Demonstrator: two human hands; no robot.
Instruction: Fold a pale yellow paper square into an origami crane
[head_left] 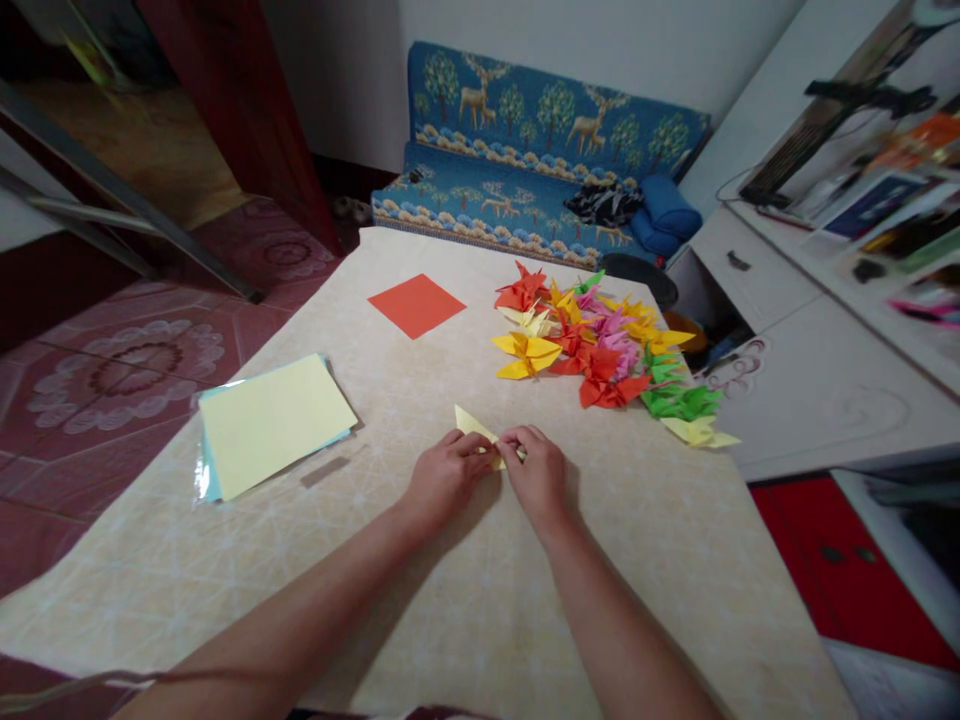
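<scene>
A small piece of pale yellow folded paper (472, 424) lies at the middle of the table, its pointed corner sticking out to the upper left. My left hand (448, 468) has its fingers closed on the paper's left part. From the other side my right hand (537, 468) pinches the paper's right end, the fingertips of both hands almost meeting. My fingers cover most of the folds. Beyond them on the right sits a cluster of folded paper cranes (600, 335) in red, orange, yellow, pink and green.
An orange-red paper square (417, 305) lies farther back on the cloth-covered table (420, 640). At left is a stack of pale yellow and blue paper (277, 425) with a clear wrapper. A blue deer-patterned sofa (517, 190) stands behind; a white cabinet (840, 390) flanks the right.
</scene>
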